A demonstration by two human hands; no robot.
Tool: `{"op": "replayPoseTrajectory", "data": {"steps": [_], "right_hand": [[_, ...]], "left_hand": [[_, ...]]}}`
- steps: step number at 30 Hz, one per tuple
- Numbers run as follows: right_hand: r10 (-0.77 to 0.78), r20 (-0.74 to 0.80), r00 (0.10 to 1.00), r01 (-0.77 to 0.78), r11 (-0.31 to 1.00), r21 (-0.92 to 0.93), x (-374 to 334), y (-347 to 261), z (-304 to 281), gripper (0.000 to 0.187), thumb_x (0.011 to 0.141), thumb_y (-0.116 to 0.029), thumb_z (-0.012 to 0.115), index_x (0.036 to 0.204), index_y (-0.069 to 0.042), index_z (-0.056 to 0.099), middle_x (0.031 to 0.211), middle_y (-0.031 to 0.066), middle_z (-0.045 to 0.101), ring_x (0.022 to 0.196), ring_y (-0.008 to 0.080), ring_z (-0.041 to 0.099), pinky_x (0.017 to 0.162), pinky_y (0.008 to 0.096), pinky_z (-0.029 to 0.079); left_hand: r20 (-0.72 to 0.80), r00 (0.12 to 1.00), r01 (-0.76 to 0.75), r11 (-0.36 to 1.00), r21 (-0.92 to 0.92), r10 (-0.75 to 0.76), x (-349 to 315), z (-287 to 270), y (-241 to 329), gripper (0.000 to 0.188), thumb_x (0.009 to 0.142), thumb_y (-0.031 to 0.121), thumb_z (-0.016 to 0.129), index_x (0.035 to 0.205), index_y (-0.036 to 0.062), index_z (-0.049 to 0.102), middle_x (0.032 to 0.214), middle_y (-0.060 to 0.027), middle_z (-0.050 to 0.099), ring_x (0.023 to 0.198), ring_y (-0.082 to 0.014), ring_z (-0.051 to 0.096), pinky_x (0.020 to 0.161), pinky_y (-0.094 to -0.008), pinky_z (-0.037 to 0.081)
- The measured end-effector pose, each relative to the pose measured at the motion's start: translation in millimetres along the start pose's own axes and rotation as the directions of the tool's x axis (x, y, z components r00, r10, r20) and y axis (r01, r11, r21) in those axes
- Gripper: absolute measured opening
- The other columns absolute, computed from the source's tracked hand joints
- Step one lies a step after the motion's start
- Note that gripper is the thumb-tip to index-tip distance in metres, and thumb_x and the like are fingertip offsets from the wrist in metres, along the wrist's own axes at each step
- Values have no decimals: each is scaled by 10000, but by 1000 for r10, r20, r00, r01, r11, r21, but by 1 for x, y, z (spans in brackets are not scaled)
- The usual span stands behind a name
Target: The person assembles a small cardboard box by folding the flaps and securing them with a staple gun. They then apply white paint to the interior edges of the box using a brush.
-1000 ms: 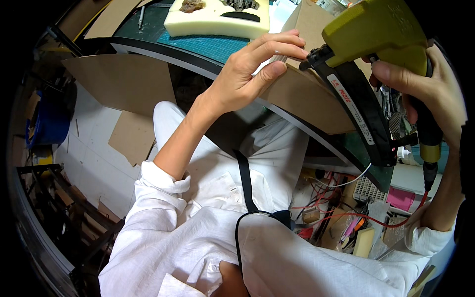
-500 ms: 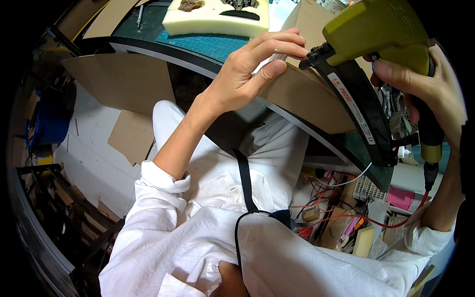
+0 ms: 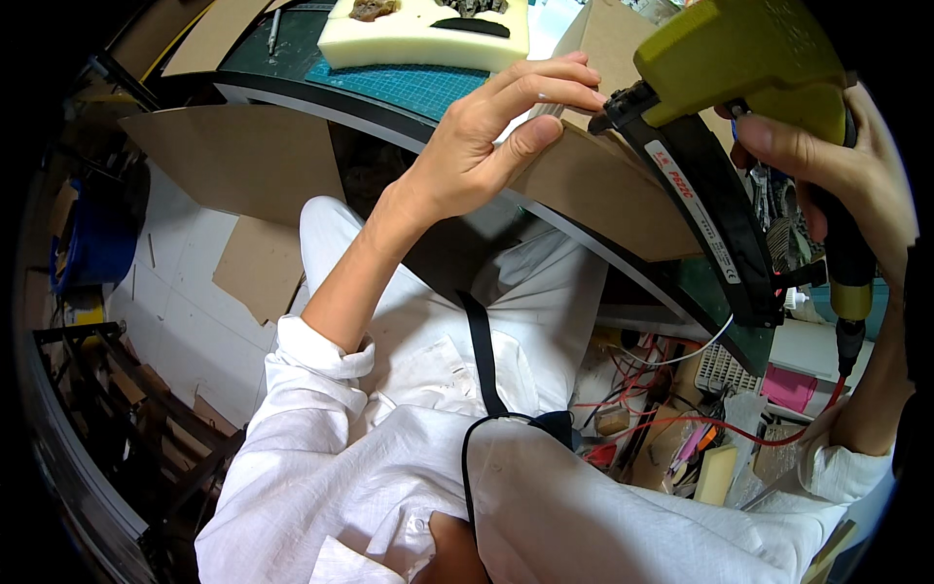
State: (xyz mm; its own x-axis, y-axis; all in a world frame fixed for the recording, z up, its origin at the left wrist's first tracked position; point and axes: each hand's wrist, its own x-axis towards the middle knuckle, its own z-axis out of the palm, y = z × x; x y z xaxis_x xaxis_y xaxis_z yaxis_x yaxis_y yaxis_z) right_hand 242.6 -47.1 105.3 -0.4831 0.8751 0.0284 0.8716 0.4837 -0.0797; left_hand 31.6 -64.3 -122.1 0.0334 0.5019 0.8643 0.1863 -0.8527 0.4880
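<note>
My right hand [image 3: 827, 165] is closed around the grip of an olive-green and black air nail gun [image 3: 739, 63], its thumb near the trigger. The nose of the gun rests at the top edge of a brown fibreboard panel [image 3: 598, 190], and its long black magazine slants down in front of that panel. My left hand [image 3: 477, 136] grips the panel's upper edge just left of the nose, thumb on the near side and fingers stretched over the far side. Behind stands another brown board [image 3: 603, 49], joined or close to the panel; the contact is hidden.
A cream foam block [image 3: 418, 44] with dark pieces sits on the teal cutting mat [image 3: 389, 92]. Loose boards [image 3: 243, 156] lean at the left, near a blue bin [image 3: 102, 234]. A red hose [image 3: 749, 438] and cables run through clutter at the lower right.
</note>
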Motion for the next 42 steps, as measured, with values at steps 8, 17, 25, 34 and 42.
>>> {"op": "replayPoseTrajectory", "data": {"steps": [8,17,25,34,42], "right_hand": [[-19,14,1000,18,1000,20,5,-1,-1,707,742,-519,752,1128,39,554,760,99,665,373,82,489,387,189,433],[-13,22,1000,12,1000,29,9,2,4,693,745,-505,755,1122,41,556,757,102,663,374,84,492,381,185,428],[-60,34,998,57,996,62,21,6,8,681,748,-493,757,1117,43,558,754,105,661,374,86,494,375,182,423],[-60,22,998,58,996,74,14,10,6,667,751,-480,759,1112,45,560,751,108,659,375,87,497,368,179,418],[19,34,999,-22,997,76,-5,19,-5,650,756,-462,759,1108,48,562,745,114,656,377,90,501,362,175,412]], "left_hand": [[45,999,6,999,32,-7,-2,-4,-3,333,1009,302,470,1184,50,598,1324,-143,555,1279,-289,489,1087,-405,348],[5,1000,-28,1000,5,27,1,2,-3,230,976,169,523,1161,93,636,1230,-71,618,1292,-275,491,1053,-381,401],[2,1000,13,1000,9,-13,-2,-5,4,233,976,173,523,1158,79,633,1230,-76,617,1288,-273,494,1054,-376,394],[11,1000,22,1000,18,-22,-3,-2,2,247,984,186,510,1173,75,623,1250,-78,605,1300,-279,482,1061,-381,385],[39,999,6,1000,10,-7,2,-1,5,261,991,195,493,1183,69,618,1265,-86,593,1317,-283,462,1078,-388,365]]}}
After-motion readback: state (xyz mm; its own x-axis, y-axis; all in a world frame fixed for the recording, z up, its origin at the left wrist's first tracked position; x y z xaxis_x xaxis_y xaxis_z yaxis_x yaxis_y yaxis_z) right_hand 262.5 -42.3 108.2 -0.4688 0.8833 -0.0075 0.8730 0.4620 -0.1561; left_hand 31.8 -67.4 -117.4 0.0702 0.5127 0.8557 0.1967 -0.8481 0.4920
